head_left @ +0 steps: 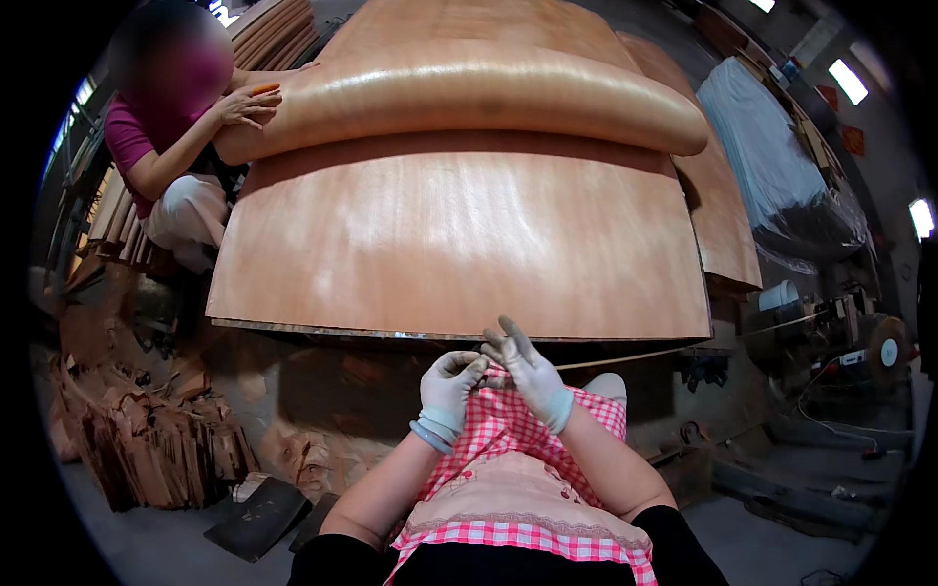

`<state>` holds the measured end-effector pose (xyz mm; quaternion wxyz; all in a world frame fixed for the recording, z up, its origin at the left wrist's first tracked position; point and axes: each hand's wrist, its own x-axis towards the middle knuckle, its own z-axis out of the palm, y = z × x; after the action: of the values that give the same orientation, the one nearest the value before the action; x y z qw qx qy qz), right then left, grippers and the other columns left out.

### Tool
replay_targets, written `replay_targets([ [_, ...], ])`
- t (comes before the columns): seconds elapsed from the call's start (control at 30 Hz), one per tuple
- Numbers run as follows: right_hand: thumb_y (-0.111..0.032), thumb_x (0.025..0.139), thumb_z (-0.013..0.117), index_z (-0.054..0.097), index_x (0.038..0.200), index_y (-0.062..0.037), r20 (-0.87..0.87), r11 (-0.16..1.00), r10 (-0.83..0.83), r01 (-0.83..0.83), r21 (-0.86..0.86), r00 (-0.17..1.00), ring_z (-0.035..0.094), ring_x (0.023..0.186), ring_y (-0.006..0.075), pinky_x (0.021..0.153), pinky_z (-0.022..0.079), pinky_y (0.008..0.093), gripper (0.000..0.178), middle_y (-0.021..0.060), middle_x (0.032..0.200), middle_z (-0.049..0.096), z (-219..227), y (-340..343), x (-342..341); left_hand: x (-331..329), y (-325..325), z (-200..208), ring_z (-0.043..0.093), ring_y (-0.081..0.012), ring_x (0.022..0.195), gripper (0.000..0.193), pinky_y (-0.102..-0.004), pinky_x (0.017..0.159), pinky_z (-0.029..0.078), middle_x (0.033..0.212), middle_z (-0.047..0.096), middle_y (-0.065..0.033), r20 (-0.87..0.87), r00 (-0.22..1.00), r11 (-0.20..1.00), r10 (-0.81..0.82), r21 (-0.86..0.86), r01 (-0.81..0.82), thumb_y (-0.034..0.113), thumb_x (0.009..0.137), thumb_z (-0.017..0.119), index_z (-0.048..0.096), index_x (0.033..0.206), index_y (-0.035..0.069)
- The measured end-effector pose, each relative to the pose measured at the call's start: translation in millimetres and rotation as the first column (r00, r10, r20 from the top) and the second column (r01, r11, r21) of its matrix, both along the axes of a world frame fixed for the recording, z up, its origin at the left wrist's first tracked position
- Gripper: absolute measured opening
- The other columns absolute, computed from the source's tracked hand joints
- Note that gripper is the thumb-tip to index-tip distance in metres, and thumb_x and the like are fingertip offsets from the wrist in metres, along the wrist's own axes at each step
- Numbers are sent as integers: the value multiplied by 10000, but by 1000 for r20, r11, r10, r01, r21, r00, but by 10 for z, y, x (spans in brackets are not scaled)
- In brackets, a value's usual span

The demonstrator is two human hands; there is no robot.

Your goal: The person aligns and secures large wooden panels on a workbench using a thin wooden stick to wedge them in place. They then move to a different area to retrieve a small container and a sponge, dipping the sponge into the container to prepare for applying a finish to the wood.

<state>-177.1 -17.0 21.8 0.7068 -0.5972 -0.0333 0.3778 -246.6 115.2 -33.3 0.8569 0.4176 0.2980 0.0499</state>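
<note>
In front of my checked apron, both my hands wear white work gloves with greyed fingers. My left hand (453,385) is closed, thumb and fingers curled together; what they hold, if anything, is too small to make out. Close beside it, my right hand (529,377) is open, its fingers extended towards the near edge of the veneer sheets. A thin, light strip (635,356) runs rightward from behind my right hand; whether I touch it is hidden. Just beyond my hands lies a stack of reddish-brown wood veneer sheets (459,244). Across it rests a large rolled-back veneer sheet (469,93).
A person (161,146) in a purple top crouches at the far left, one hand by the roll's end. Broken veneer scraps (161,430) heap at left. Machinery (860,347) and a white bucket (779,295) stand right. A plastic-covered pile (767,146) rises behind.
</note>
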Motion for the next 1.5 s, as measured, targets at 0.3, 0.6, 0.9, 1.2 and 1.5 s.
replay_targets([
  [0.3, -185, 990, 579, 647, 1232, 0, 691, 862, 49, 319, -395, 721, 662, 1095, 281, 924, 534, 348, 313, 181, 1250, 658, 143, -669, 466, 72, 44, -231, 614, -112, 672, 77, -215, 569, 506, 898, 692, -77, -58, 980, 972, 192, -123, -198, 47, 942, 660, 648, 1005, 6],
  [0.6, -315, 932, 612, 702, 1079, -13, 283, 476, 616, -61, -877, 735, 659, 1023, 349, 898, 509, 402, 348, 199, 1054, 703, 220, -1215, 1009, 223, 208, -251, 599, -99, 632, 111, -207, 552, 472, 875, 698, -66, -51, 962, 962, 270, 45, -268, 23, 911, 700, 664, 1013, -3],
  [0.9, -336, 904, 650, 709, 1019, 16, 354, 561, 599, -61, -826, 718, 674, 946, 380, 860, 518, 431, 374, 223, 984, 708, -53, -1092, 944, 238, 582, -395, 624, -120, 648, 137, -211, 565, 490, 889, 695, -100, 6, 920, 917, 392, -82, -390, -80, 877, 638, 654, 989, -3],
  [1.2, -150, 889, 651, 702, 943, 26, 381, 576, 392, 100, -811, 837, 647, 750, 199, 724, 513, 326, 190, 122, 827, 701, -216, -1984, 1318, -107, 2951, -697, 596, -106, 643, 91, -255, 588, 496, 744, 662, -44, 104, 749, 611, 654, 511, -605, -79, 852, 635, 662, 822, 3],
  [1.5, -144, 864, 686, 687, 873, 49, 319, 389, 483, 127, -912, 815, 627, 697, 172, 659, 500, 328, 194, 114, 756, 681, -430, -2540, 1437, -718, 4918, -705, 676, -185, 756, 200, -321, 760, 525, 842, 736, -111, -55, 568, 225, 821, 946, -234, 162, 832, 770, 733, 938, -5],
])
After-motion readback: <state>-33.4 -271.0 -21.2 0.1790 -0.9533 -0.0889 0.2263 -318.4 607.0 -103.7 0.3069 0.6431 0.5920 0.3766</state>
